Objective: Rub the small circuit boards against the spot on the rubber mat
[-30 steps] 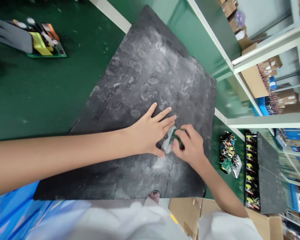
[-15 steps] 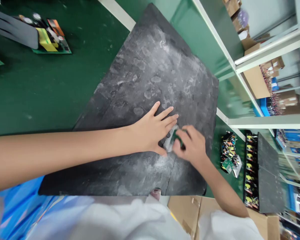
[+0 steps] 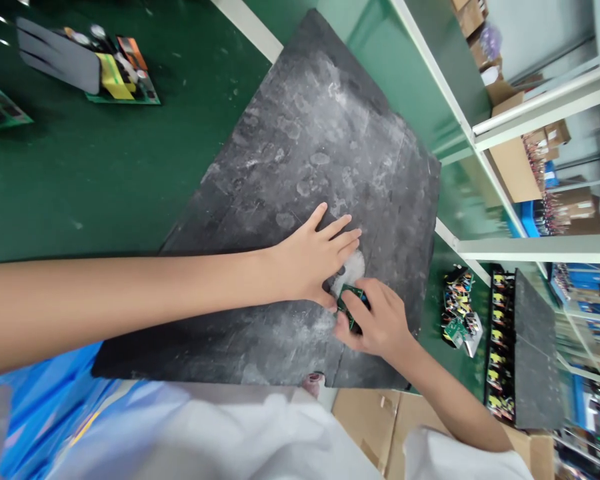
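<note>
My left hand lies flat on a worn black mat, its fingers spread. Right beside its palm is a pale, powdery grey patch or piece; I cannot tell whether it is loose or part of the mat. My right hand is closed round a small green circuit board, which sits at the lower edge of the pale patch, close to my left thumb. The board's underside is hidden.
A circuit board with a grey heat sink lies on the green table at upper left. Right of the mat is a pile of circuit boards, then a black tray of boards. White shelf posts stand at the right; cardboard boxes are below.
My right hand, with the circuit board, has moved a little toward my body across the pale patch. My left hand stays spread flat; the whole view has shifted slightly.
</note>
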`<state>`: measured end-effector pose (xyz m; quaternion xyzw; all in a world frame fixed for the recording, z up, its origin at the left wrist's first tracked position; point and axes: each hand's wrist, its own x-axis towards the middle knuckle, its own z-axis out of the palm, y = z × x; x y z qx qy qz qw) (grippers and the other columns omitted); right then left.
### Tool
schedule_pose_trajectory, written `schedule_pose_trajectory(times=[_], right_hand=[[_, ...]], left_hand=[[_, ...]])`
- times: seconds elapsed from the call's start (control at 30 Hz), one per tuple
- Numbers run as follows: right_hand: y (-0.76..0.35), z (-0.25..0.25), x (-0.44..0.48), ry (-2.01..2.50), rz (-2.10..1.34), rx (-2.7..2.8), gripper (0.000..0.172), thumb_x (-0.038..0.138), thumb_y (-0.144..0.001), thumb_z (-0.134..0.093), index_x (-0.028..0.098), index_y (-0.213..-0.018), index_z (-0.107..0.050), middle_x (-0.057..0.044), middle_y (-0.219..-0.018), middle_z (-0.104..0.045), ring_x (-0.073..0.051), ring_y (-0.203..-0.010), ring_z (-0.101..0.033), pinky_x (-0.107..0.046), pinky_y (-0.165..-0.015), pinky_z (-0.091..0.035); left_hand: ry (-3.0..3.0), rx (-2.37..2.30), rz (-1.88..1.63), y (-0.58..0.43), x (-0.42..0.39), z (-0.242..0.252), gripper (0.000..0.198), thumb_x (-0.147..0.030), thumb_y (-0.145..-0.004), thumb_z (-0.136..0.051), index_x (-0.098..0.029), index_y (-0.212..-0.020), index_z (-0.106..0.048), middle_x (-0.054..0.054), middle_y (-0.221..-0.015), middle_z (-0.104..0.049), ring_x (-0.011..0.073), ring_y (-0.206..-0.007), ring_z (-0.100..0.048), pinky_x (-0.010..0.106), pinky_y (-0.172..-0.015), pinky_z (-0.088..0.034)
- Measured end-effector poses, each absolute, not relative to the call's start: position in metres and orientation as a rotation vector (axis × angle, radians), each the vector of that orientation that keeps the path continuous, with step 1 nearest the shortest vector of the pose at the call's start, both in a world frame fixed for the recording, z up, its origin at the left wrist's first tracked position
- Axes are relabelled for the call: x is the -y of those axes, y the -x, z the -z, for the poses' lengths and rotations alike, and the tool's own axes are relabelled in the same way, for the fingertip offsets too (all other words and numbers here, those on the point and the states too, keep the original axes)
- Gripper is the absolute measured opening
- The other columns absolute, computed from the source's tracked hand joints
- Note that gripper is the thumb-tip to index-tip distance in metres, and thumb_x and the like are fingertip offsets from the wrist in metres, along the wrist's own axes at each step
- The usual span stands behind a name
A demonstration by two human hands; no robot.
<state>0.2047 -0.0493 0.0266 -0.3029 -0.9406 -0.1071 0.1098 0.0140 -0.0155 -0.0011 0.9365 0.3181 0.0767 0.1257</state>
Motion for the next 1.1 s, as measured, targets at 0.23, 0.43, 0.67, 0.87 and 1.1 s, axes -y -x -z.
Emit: schedule_pose_trajectory(times=[0.23, 0.43, 0.67, 0.87, 1.1], right_hand=[[-0.2069, -0.0277, 0.0461, 1.006, 0.306, 2.706, 0.019, 0.022, -0.085, -0.043, 0.013, -0.080, -0.059, -0.009, -0.080, -0.053, -0.016, -0.067, -0.050, -0.026, -0.055, -0.042], [-0.2076, -0.0262, 0.0461, 1.019, 0.359, 2.662, 0.019, 0.020, -0.084, -0.043, 0.014, -0.080, -0.059, -0.008, -0.080, -0.053, -0.015, -0.066, -0.049, -0.026, -0.054, -0.042], [-0.2081, -0.0239, 0.0485, 0.899, 0.300, 2.706, 0.015, 0.021, -0.082, -0.044, 0.015, -0.080, -0.058, -0.009, -0.080, -0.052, -0.017, -0.068, -0.050, -0.027, -0.054, -0.043], [-0.2086, -0.0254, 0.0494, 0.906, 0.270, 2.740, 0.015, 0.023, -0.082, -0.046, 0.015, -0.080, -0.058, -0.009, -0.081, -0.053, -0.017, -0.067, -0.050, -0.027, -0.054, -0.042], [-0.2097, -0.0281, 0.0465, 0.990, 0.354, 2.693, 0.013, 0.020, -0.083, -0.045, 0.016, -0.080, -0.057, -0.009, -0.081, -0.054, -0.016, -0.068, -0.052, -0.026, -0.054, -0.043]], left_hand=[[-2.715, -0.934, -0.287, -0.0147, 0.0156, 0.0042, 0.097, -0.069, -0.072, -0.061, -0.009, -0.143, -0.034, 0.013, -0.150, -0.024, 0.0355, -0.141, -0.015, 0.061, -0.112, -0.008], [-2.738, -0.942, -0.236, -0.0154, 0.0150, 0.0018, 0.101, -0.071, -0.073, -0.059, -0.005, -0.144, -0.029, 0.012, -0.151, -0.021, 0.0341, -0.142, -0.012, 0.062, -0.112, -0.008], [-2.733, -0.934, -0.235, -0.0151, 0.0155, 0.0013, 0.101, -0.070, -0.072, -0.060, -0.005, -0.143, -0.029, 0.011, -0.151, -0.021, 0.0333, -0.141, -0.013, 0.062, -0.113, -0.008], [-2.730, -0.931, -0.229, -0.0151, 0.0153, 0.0023, 0.100, -0.070, -0.073, -0.059, -0.006, -0.143, -0.030, 0.012, -0.151, -0.021, 0.0339, -0.141, -0.013, 0.062, -0.112, -0.008], [-2.722, -0.941, -0.252, -0.0142, 0.0152, 0.0022, 0.098, -0.069, -0.073, -0.060, -0.007, -0.143, -0.032, 0.012, -0.151, -0.023, 0.0336, -0.141, -0.014, 0.061, -0.113, -0.009]])
